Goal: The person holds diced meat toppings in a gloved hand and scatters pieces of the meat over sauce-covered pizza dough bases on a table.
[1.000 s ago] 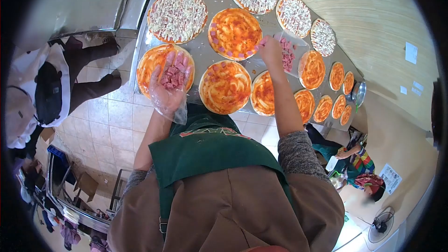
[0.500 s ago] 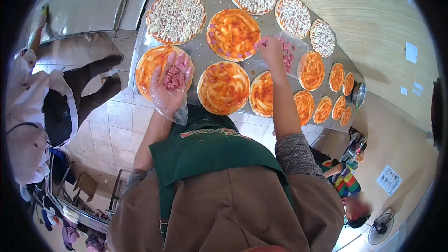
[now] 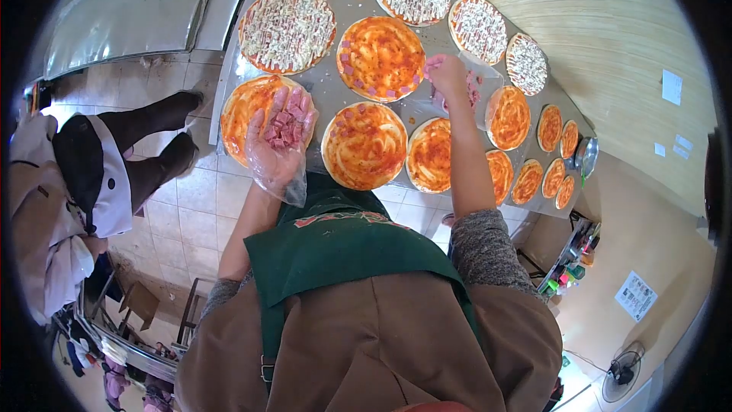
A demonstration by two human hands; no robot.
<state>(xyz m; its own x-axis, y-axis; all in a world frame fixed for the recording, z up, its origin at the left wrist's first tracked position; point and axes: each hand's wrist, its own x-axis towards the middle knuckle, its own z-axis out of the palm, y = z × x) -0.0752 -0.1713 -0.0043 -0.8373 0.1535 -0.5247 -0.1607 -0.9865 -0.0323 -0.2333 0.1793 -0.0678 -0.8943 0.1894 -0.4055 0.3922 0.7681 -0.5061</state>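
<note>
My left hand (image 3: pixel 276 145) wears a clear plastic glove and is turned palm up, cupping a heap of pink diced ham (image 3: pixel 285 128). Beneath it lies a sauced pizza base (image 3: pixel 238 111), partly covered. My right hand (image 3: pixel 446 75) is at the right edge of another sauced pizza base (image 3: pixel 381 55), fingertips pinched together; what they hold is too small to make out. Ham cubes dot that base's left, lower and right edges. A clear plastic bag (image 3: pixel 490 76) with more diced ham lies partly behind my right hand. A few cubes sit on the nearer pizza base (image 3: pixel 364 154).
Pizzas topped with white shreds (image 3: pixel 287 30) line the far side of the metal table (image 3: pixel 320 80). More sauced bases (image 3: pixel 508 117) extend right, towards a metal bowl (image 3: pixel 586 156). A person in dark trousers (image 3: pixel 156 126) stands at the left. A wall borders the table's far right.
My right hand has shifted slightly right along the pizza's edge, where a ham cube now shows. My left hand stays put. The person at left has moved; another at lower right is no longer visible.
</note>
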